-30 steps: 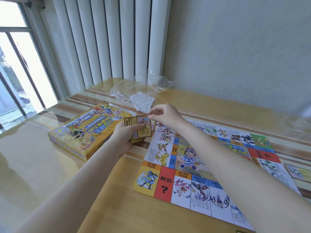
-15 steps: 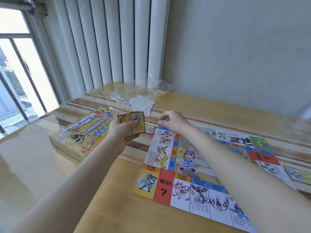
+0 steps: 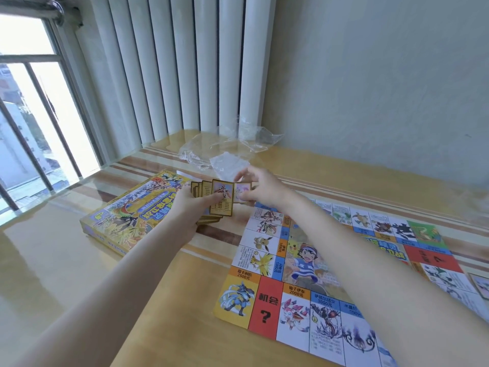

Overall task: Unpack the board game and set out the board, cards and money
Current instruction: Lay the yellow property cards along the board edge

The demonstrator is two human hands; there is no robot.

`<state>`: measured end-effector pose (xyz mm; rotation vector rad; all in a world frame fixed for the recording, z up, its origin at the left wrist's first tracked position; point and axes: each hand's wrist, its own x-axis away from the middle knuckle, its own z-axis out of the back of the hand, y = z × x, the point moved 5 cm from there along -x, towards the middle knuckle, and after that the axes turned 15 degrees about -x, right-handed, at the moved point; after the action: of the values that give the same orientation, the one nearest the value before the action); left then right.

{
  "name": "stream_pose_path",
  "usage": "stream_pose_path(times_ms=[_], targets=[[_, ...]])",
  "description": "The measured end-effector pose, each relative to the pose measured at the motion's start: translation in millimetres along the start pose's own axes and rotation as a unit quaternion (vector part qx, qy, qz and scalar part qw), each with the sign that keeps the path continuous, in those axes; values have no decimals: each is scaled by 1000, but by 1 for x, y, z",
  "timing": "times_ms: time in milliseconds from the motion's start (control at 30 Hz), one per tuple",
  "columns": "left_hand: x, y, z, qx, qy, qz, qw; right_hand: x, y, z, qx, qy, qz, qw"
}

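My left hand [image 3: 194,209] grips a fanned stack of gold-bordered cards [image 3: 221,198] above the table, between the box and the board. My right hand [image 3: 260,189] has reached to the fan's right edge, where its fingertips pinch a pale pink card [image 3: 241,192]. The printed game board [image 3: 312,263] lies unfolded and flat on the table to the right, under my right forearm. Left of my hands lies the closed yellow game box [image 3: 124,223]. No money is visible.
Crumpled clear plastic wrap [image 3: 230,149] lies at the back of the glossy wooden table [image 3: 66,274], near the white vertical blinds. A single card [image 3: 481,284] lies at the right edge beside the board. A window is at the left.
My right hand drew away from the fan toward the board's far corner, then came back to the fan and now pinches the pale pink card. My left hand kept holding the fan.
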<state>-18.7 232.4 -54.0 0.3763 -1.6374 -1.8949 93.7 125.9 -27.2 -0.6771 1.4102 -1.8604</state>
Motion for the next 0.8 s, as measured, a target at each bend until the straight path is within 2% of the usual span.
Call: stream_pose_path(times_ms=[133,233,300,333,433,500,633,733,800], targets=[[3,4,-7,-33,-50,-11,998,3,-14,7,2,-80,-33,996],[5,7,-5,-66,-40,-27,997,8,-17,7,26,-87,-41,995],[6,11,-3,-81,-26,-42,996,7,-22,11,81,-30,-3,996],[8,15,0,-80,-11,-47,996,6,-22,16,72,12,12,997],[3,15,19,-24,77,-12,997,7,-9,40,-92,168,-16,981],[1,11,31,15,113,16,993,13,8,43,-149,217,-80,962],[0,3,29,43,99,44,993,19,25,18,-144,200,-139,959],[2,2,21,62,93,45,993,17,26,-2,-57,165,-158,972],[4,4,18,67,94,40,992,14,29,-8,14,169,-150,974]])
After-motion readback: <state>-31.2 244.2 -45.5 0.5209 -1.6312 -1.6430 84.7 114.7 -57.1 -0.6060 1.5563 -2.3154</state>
